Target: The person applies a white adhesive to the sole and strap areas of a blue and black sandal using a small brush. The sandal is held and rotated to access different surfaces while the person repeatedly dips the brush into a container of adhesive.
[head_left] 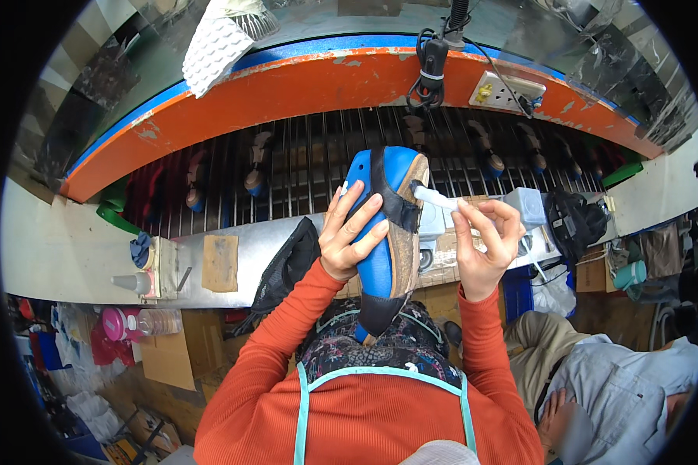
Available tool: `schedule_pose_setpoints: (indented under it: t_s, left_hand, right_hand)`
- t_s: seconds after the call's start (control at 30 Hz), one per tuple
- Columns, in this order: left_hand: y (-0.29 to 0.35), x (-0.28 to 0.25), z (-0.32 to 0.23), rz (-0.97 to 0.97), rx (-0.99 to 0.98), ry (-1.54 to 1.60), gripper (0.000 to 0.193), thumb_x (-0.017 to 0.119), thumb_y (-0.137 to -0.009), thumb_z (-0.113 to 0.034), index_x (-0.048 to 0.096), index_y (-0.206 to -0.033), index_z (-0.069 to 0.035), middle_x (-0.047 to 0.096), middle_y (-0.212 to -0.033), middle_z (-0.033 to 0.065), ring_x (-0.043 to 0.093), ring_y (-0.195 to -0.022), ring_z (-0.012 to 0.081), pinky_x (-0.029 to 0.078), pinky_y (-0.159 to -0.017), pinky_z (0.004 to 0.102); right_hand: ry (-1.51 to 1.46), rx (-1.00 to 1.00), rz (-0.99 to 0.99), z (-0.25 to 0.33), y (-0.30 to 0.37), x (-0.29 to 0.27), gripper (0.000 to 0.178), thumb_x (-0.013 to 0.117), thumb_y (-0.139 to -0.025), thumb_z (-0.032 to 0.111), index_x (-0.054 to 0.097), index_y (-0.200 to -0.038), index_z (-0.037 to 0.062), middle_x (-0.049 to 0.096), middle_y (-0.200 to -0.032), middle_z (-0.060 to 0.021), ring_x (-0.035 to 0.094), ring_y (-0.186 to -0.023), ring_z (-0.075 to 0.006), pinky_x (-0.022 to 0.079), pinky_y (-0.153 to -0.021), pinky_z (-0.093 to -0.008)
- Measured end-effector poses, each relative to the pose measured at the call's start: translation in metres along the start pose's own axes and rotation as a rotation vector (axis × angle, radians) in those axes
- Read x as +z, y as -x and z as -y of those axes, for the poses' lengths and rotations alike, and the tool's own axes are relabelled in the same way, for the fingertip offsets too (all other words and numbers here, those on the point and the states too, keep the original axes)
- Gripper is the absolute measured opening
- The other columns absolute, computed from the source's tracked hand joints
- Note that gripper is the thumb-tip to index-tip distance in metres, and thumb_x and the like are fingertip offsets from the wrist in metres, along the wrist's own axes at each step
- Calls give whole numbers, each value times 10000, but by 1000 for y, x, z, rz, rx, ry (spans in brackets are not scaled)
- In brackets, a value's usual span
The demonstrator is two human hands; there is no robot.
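A sandal with black straps and a cork-coloured sole point(404, 248) sits on a blue shoe last point(399, 164), held upright over the near edge of the bench. My left hand point(350, 234) wraps round the left side of the last, fingers spread across the blue surface. Between the thumb and fingers of my right hand point(485, 242) is a white-handled brush point(436, 198). Its dark tip touches the upper right edge of the sole, beside the black strap. The underside of the sandal is hidden.
Behind the sandal runs a rod conveyor point(318, 147) carrying several lasts under an orange machine frame point(302, 81). A black mesh piece point(285, 267) and a brown pad point(220, 263) lie left; a white container point(526, 206) and black bag point(578, 221) stand right. Another person point(597, 380) is at lower right.
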State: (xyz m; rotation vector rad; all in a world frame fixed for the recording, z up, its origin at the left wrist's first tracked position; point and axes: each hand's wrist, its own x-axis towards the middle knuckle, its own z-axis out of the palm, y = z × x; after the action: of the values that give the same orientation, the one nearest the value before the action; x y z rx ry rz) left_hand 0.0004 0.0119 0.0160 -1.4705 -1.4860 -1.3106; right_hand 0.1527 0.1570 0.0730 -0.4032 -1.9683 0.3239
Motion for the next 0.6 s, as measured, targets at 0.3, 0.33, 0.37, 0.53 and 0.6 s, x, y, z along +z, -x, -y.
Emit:
schedule_pose_setpoints:
  t_s: [0.3, 0.33, 0.37, 0.53, 0.6]
  left_hand:
    - [-4, -5, 2, 43, 44, -29, 351, 725, -761, -114, 602, -1089, -136, 612, -1246, 172, 535, -1204, 437, 397, -1017, 583]
    - [-3, -5, 1, 34, 25, -24, 356, 722, -758, -112, 604, -1091, -157, 614, -1256, 141, 537, -1209, 417, 398, -1021, 574]
    - [-3, -5, 0, 27, 7, -19, 364, 718, -754, -109, 607, -1094, -179, 616, -1267, 110, 538, -1215, 398, 399, -1024, 565]
    - [-2, -5, -6, 7, -41, 15, 366, 721, -753, -120, 614, -1098, -178, 618, -1264, 116, 540, -1216, 394, 402, -1022, 554]
    - [-2, -5, -6, 5, -44, 24, 368, 725, -748, -121, 618, -1096, -178, 619, -1264, 118, 540, -1216, 394, 400, -1023, 552]
  right_hand:
    - [-100, 23, 238, -2, -13, -19, 196, 791, -721, 132, 750, -912, 147, 597, -893, -7, 549, -777, -141, 318, -780, -312]
    - [-148, 67, 288, -3, -14, -20, 189, 789, -723, 134, 749, -908, 149, 599, -892, -5, 549, -771, -139, 315, -776, -309]
    - [-179, 63, 290, -4, -15, -20, 189, 788, -723, 129, 748, -906, 153, 603, -893, -4, 549, -753, -140, 309, -776, -306]
    - [-55, -136, 154, -2, -9, -16, 253, 804, -693, 110, 747, -931, 173, 607, -889, 2, 568, -775, -137, 304, -774, -318]
    - [-44, -177, 127, -2, -7, -16, 285, 813, -678, 102, 747, -944, 182, 609, -890, 4, 574, -788, -134, 302, -775, -322]
